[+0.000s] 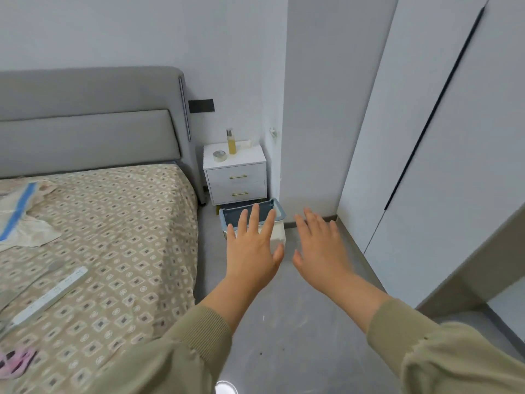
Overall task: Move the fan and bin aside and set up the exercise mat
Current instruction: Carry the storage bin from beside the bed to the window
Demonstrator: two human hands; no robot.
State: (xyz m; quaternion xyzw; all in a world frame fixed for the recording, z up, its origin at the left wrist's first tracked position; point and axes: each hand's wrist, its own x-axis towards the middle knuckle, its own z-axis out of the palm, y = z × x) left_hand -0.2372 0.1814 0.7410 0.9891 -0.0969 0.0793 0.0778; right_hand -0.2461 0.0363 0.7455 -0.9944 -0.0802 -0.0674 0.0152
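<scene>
A small white bin (277, 233) with a blue-grey rim stands on the grey floor in front of the white nightstand (235, 177), close to the bed's corner. My left hand (252, 245) is stretched out flat with fingers spread, in front of the bin and covering much of it. Just right of the bin, my right hand (319, 245) is also open with fingers apart. Neither hand holds anything. No fan or exercise mat is in view.
A bed (99, 237) with a patterned cover and grey headboard fills the left; a white power strip (51, 297) lies on it. A yellow bottle (231, 142) and tape roll (219, 155) sit on the nightstand. White wardrobe doors (440, 166) line the right. Grey floor (289, 322) runs between.
</scene>
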